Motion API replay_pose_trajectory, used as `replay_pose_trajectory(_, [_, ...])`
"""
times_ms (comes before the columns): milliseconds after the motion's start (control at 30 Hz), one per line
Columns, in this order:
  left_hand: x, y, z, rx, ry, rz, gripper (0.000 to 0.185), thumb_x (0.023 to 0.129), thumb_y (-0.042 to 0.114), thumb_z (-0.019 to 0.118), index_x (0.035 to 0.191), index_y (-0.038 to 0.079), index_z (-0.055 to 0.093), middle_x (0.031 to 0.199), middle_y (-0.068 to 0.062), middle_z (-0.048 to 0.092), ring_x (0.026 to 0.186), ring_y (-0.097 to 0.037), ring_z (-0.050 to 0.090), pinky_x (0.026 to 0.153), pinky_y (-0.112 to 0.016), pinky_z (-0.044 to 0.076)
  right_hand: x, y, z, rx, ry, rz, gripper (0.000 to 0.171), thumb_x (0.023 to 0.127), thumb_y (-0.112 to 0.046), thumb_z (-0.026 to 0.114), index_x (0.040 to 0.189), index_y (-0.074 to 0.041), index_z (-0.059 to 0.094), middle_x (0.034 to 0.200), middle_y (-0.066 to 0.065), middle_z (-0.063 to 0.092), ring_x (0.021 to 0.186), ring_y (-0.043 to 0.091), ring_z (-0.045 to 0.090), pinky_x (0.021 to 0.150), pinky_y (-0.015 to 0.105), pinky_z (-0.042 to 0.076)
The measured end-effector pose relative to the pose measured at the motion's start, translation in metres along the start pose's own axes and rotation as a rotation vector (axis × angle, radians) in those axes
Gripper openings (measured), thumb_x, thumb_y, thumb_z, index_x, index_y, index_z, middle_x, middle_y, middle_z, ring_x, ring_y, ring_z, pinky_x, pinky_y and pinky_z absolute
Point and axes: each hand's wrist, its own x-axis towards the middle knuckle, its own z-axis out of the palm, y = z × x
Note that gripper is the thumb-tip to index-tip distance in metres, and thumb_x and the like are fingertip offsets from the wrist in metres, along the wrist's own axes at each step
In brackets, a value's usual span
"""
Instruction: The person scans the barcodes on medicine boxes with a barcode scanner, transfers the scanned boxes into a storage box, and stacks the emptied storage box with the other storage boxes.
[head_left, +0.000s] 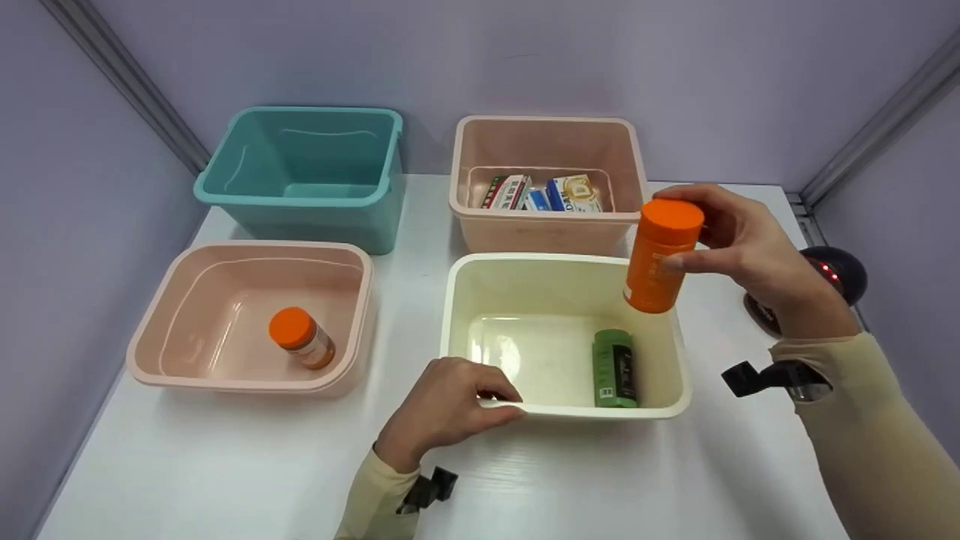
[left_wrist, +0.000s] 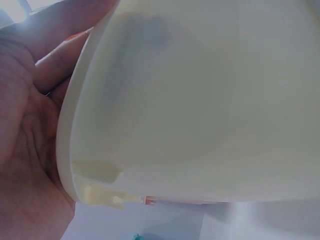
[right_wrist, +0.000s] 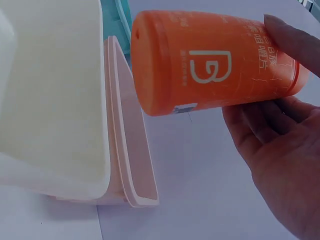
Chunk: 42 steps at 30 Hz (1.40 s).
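The tall orange plastic bottle with an orange cap (head_left: 660, 255) is pinched near its top by the right hand (head_left: 750, 251), upright above the right rim of the cream plastic tub (head_left: 457, 300). The tub's near rim is gripped by the left hand (head_left: 446, 409). It is judged that the bottle should be kept well pinched and clear of the green bottle (head_left: 614, 367) lying inside.

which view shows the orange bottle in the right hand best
The right wrist view: the orange bottle fills the frame, with its printed label legible and fingers around it. The head view shows the whole bottle, small, held above the cream bin. The left wrist view doesn't show it.
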Motion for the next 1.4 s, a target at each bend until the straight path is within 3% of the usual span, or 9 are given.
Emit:
replay_pose_trajectory(167, [0.000, 0.000, 0.000, -0.002, -0.004, -0.007, 0.008, 0.084, 0.033, 0.077, 0.085, 0.025, 0.080, 0.083, 0.022, 0.068, 0.072, 0.004, 0.058, 0.065, -0.022, 0.045, -0.006, 0.004, -0.007, 0.060, 0.121, -0.053, 0.058, 0.080, 0.023, 0.065, 0.134, 0.006, 0.053, 0.120, 0.024, 0.055, 0.099, 0.030, 0.058, 0.086, 0.029, 0.051])
replay_pose_trajectory(400, [-0.002, 0.000, 0.000, -0.015, -0.005, -0.012, 0.007, 0.083, 0.032, 0.078, 0.084, 0.025, 0.080, 0.081, 0.022, 0.067, 0.069, 0.007, 0.056, 0.064, -0.020, 0.043, -0.012, 0.007, -0.013, 0.166, 0.187, -0.126, 0.055, 0.081, 0.025, 0.059, 0.133, 0.010, 0.051, 0.119, 0.026, 0.054, 0.101, 0.031, 0.056, 0.087, 0.031, 0.050])
replay_pose_trajectory(567, [-0.002, 0.000, 0.000, -0.012, -0.002, -0.009, 0.007, 0.083, 0.032, 0.078, 0.084, 0.025, 0.080, 0.080, 0.022, 0.066, 0.068, 0.007, 0.054, 0.062, -0.019, 0.041, -0.016, 0.008, -0.017, 0.203, 0.207, -0.148, 0.055, 0.080, 0.028, 0.057, 0.132, 0.012, 0.051, 0.118, 0.025, 0.056, 0.100, 0.030, 0.057, 0.087, 0.031, 0.050])
replay_pose_trajectory(800, [-0.002, 0.000, 0.000, -0.017, 0.007, -0.001, 0.008, 0.083, 0.032, 0.078, 0.084, 0.024, 0.079, 0.080, 0.022, 0.067, 0.068, 0.006, 0.055, 0.062, -0.020, 0.043, -0.024, 0.016, -0.029, 0.346, 0.162, -0.279, 0.051, 0.083, 0.031, 0.047, 0.132, 0.016, 0.047, 0.118, 0.023, 0.056, 0.101, 0.029, 0.054, 0.089, 0.030, 0.048])
replay_pose_trajectory(933, [-0.001, 0.000, -0.001, -0.024, 0.003, -0.005, 0.008, 0.083, 0.032, 0.078, 0.084, 0.024, 0.080, 0.081, 0.022, 0.067, 0.068, 0.006, 0.055, 0.062, -0.020, 0.042, -0.027, 0.013, -0.033, 0.338, 0.211, -0.267, 0.050, 0.082, 0.031, 0.047, 0.130, 0.018, 0.046, 0.117, 0.023, 0.055, 0.101, 0.030, 0.053, 0.090, 0.031, 0.048])
replay_pose_trajectory(1067, [0.000, 0.001, -0.002, -0.029, -0.001, -0.008, 0.008, 0.083, 0.032, 0.078, 0.085, 0.024, 0.080, 0.081, 0.021, 0.067, 0.068, 0.005, 0.055, 0.062, -0.020, 0.042, -0.033, 0.009, -0.035, 0.211, 0.256, -0.186, 0.050, 0.082, 0.026, 0.054, 0.130, 0.013, 0.048, 0.119, 0.022, 0.051, 0.104, 0.029, 0.051, 0.090, 0.027, 0.048])
replay_pose_trajectory(1333, [0.000, 0.002, -0.003, -0.030, -0.012, -0.009, 0.010, 0.084, 0.034, 0.078, 0.085, 0.024, 0.080, 0.081, 0.021, 0.067, 0.068, 0.006, 0.055, 0.062, -0.019, 0.042, -0.045, 0.005, -0.043, -0.385, 0.356, 0.121, 0.057, 0.088, 0.001, 0.070, 0.140, -0.008, 0.050, 0.128, 0.007, 0.047, 0.108, 0.022, 0.051, 0.084, 0.016, 0.045])
replay_pose_trajectory(1400, [0.000, 0.002, -0.003, -0.034, -0.010, -0.010, 0.009, 0.084, 0.033, 0.078, 0.085, 0.024, 0.080, 0.081, 0.021, 0.067, 0.069, 0.006, 0.056, 0.063, -0.019, 0.043, -0.048, 0.005, -0.046, -0.479, 0.366, 0.189, 0.060, 0.089, -0.004, 0.071, 0.144, -0.011, 0.048, 0.130, 0.004, 0.044, 0.107, 0.021, 0.051, 0.079, 0.015, 0.046])
